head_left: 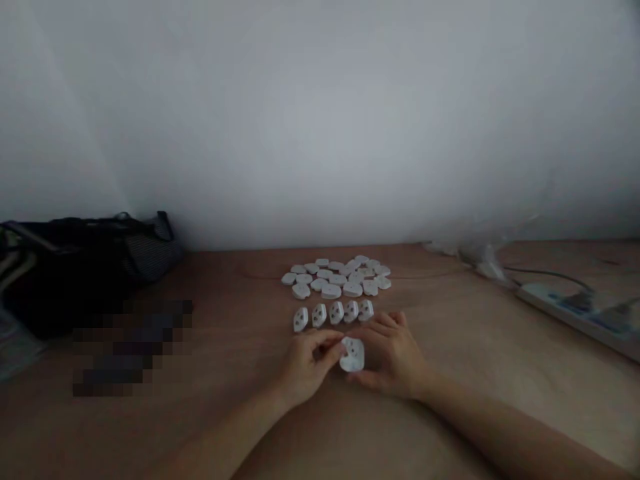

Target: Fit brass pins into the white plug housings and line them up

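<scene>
A small white plastic socket piece (353, 355) with holes in its face is held just above the table. My left hand (313, 363) pinches its left edge between thumb and fingers. Around its right side curls my right hand (395, 357), with the index finger at the top edge and the thumb by the lower edge. Just beyond my hands, several similar pieces (319, 315) stand on edge in a row, dark holes showing. Behind that row lies a loose cluster of white pieces (331, 291), mostly flat.
A white power strip (565, 305) with plugs and a dark cable sits at the right. Clear crumpled plastic (487, 260) lies near the wall (320, 133). At the left is a black bag (75, 267), with a pixelated dark object in front of it on the wooden table (225, 373).
</scene>
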Demonstrator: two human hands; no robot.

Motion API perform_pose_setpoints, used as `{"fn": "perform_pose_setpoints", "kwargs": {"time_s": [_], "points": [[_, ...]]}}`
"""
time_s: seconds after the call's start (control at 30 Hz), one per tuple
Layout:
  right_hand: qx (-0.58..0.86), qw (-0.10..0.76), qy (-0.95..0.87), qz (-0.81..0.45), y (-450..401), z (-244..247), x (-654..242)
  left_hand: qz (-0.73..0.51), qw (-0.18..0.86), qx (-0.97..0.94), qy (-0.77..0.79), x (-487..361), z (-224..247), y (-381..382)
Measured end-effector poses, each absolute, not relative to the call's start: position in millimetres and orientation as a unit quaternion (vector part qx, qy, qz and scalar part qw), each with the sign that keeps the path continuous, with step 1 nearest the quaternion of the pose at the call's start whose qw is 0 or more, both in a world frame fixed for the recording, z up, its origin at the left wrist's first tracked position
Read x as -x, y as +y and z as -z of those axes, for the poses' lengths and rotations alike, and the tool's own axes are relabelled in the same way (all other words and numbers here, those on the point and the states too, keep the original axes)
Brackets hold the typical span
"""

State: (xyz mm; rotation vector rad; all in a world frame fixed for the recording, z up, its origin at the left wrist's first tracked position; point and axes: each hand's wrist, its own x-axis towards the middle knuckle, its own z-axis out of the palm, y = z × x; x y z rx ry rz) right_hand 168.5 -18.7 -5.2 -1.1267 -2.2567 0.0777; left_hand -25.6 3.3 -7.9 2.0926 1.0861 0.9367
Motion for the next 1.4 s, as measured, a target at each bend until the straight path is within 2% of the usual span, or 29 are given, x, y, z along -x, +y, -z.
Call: {"fn": "perform_pose_setpoints", "kwargs": {"time_s": [0.23, 0.43, 0.8, 1.13, 1.4], "points": [[0.483, 0.327, -0.812, 0.018, -11, 8, -186, -0.298, 0.19, -0.851, 0.387, 38, 15, 12], [0.467, 0.327, -0.821, 0.028, -10, 9, -187, -0.262, 0.192, -0.864, 0.385, 37, 15, 12], [0.449, 0.313, -0.836, -0.022, -11, 10, -184, -0.326, 0.174, -0.84, 0.397, 36, 14, 13], [0.455, 0.303, -0.837, -0.023, -12, 8, -182, -0.285, 0.171, -0.866, 0.373, 38, 15, 13], [0.446, 0.31, -0.838, -0.044, -13, 7, -177, -0.387, 0.113, -0.844, 0.353, 33, 8, 5]]}}
